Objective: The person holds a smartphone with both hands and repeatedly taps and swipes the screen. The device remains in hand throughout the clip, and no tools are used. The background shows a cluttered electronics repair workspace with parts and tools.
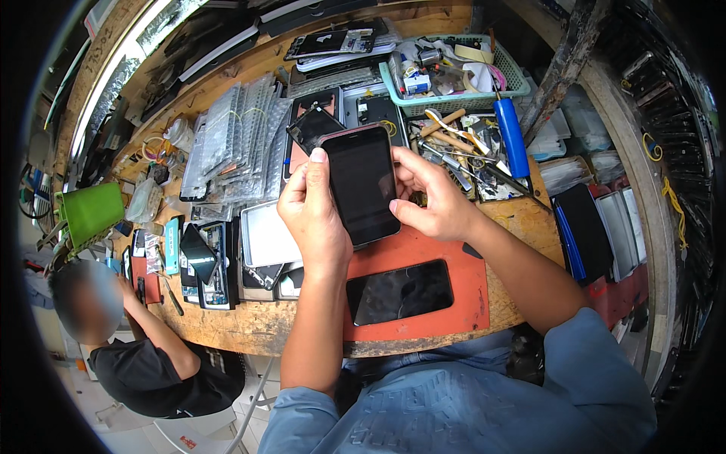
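Note:
A smartphone [361,178] with a dark screen is held up above the bench between both of my hands. My left hand [314,208] is closed round its left side, the thumb along the upper left edge. Round the right edge curls my right hand [435,195], its thumb at the lower right of the screen. Below, a second black phone screen or phone [399,291] lies flat on the orange mat [469,306]. A pale, shallow tray or tablet shell [270,233] sits left of my left wrist.
Bubble-wrapped panels [234,136] are stacked at the left. A green basket [454,98] of odds and ends stands at the back, above hand tools [461,144] and a blue-handled tool [511,136]. Another person [151,356] sits at the lower left. Folders [586,231] stand at the right.

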A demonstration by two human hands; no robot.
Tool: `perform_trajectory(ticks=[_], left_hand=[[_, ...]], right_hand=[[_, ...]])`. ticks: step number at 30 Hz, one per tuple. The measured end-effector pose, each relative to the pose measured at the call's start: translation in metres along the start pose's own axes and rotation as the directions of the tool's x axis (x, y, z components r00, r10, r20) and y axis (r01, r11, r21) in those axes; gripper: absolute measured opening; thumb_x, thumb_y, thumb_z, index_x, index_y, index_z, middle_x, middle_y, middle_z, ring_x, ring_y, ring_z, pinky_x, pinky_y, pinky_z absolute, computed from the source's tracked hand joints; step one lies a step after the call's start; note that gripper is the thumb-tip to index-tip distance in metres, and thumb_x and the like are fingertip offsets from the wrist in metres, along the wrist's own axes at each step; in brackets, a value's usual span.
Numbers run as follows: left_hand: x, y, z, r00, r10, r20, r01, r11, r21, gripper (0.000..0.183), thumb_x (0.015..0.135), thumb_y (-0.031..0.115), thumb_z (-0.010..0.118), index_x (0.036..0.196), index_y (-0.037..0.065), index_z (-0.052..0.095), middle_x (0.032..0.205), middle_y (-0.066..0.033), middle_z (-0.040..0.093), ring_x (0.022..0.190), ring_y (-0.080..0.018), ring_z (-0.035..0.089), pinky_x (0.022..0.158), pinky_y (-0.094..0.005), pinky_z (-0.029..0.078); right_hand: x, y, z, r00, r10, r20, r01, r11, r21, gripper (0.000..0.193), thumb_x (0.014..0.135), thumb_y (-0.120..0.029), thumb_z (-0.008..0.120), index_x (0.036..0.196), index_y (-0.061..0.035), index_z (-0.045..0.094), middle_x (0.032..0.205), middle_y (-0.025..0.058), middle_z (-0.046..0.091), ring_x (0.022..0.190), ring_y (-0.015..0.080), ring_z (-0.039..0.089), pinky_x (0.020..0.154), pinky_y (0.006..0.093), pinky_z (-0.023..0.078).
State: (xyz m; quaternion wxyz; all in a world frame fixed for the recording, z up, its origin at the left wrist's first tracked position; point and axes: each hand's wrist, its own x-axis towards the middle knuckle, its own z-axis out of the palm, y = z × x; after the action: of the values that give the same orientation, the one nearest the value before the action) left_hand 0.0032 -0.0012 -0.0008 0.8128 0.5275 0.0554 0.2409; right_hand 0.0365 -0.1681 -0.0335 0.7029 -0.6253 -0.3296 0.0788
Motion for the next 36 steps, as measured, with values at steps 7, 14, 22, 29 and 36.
perform_trajectory(ticks=[7,14,22,29,36], left_hand=[[0.001,-0.002,-0.003,1.000,0.014,0.019,-0.014,1.000,0.010,0.024,0.103,0.021,0.061,0.091,0.002,0.070,0.087,-0.0025,0.069,0.074,-0.0059,0.061,0.067,-0.0208,0.051],[0.000,0.004,0.006,0.999,-0.009,-0.039,0.009,1.000,0.003,0.025,0.102,0.019,0.064,0.082,0.005,0.066,0.079,0.0026,0.063,0.070,-0.0026,0.052,0.064,-0.0194,0.044],[0.003,0.002,0.001,1.000,0.005,-0.030,-0.005,1.000,-0.006,0.024,0.102,0.019,0.064,0.083,0.004,0.068,0.080,0.0016,0.065,0.070,-0.0025,0.054,0.063,-0.0193,0.044],[0.002,0.003,0.003,0.999,0.006,-0.043,-0.006,1.000,-0.001,0.025,0.102,0.019,0.064,0.083,0.004,0.068,0.080,0.0016,0.065,0.069,-0.0027,0.054,0.062,-0.0194,0.045],[0.002,0.005,0.003,0.999,0.014,-0.037,-0.014,1.000,0.002,0.025,0.102,0.019,0.064,0.082,0.005,0.067,0.078,0.0032,0.063,0.069,-0.0018,0.052,0.062,-0.0192,0.043]], right_hand=[[0.000,-0.005,-0.007,0.993,0.086,0.086,-0.084,0.996,-0.029,0.070,0.084,0.004,0.059,0.149,0.0030,0.033,0.102,0.0062,0.065,0.089,0.0113,0.060,0.080,0.0271,0.048],[0.000,-0.003,-0.005,0.995,0.046,0.091,-0.043,0.998,-0.036,0.069,0.082,0.004,0.060,0.146,-0.0012,0.035,0.094,0.0045,0.065,0.078,0.0086,0.059,0.069,0.0249,0.048],[-0.001,-0.011,0.000,0.981,0.109,0.158,-0.094,0.991,-0.099,0.085,0.082,0.005,0.065,0.153,-0.0035,0.020,0.118,0.0135,0.063,0.098,0.0173,0.064,0.081,0.0315,0.053],[-0.001,-0.010,0.002,0.981,0.101,0.166,-0.088,0.993,-0.080,0.090,0.081,0.005,0.065,0.156,-0.0028,0.015,0.126,0.0172,0.059,0.107,0.0196,0.063,0.088,0.0323,0.053],[0.000,-0.005,-0.003,0.972,0.094,0.214,-0.076,0.993,-0.091,0.091,0.079,0.007,0.061,0.156,-0.0055,0.015,0.107,0.0082,0.060,0.081,0.0122,0.058,0.069,0.0274,0.050]])
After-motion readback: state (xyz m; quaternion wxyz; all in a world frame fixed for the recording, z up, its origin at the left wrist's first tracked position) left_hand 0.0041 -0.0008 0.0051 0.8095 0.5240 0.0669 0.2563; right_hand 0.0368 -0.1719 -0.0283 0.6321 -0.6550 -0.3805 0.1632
